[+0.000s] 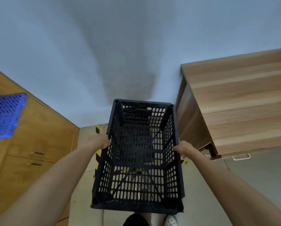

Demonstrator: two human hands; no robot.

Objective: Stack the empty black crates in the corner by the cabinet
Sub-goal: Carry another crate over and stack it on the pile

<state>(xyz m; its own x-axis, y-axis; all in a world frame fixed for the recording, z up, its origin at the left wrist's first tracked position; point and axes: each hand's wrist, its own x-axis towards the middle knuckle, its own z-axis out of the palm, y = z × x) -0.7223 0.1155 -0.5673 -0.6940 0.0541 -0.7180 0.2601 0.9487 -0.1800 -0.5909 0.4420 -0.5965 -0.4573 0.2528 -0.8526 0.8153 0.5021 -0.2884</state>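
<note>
One black crate (139, 154), empty; two hands, left (99, 141) and right (183, 148), gripping its side rims.

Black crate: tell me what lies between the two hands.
In the head view, only the black crate spans the gap: left hand grips its left rim, right hand its right rim. The crate is empty.

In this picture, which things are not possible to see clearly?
- Head view: floor under the black crate, seen only through its holes; any crates below cannot be told.
- Fingers of the left hand and right hand, behind the crate walls.
- Blue crate, cut by the left edge.
- Shoe, cut by the bottom edge.
</note>
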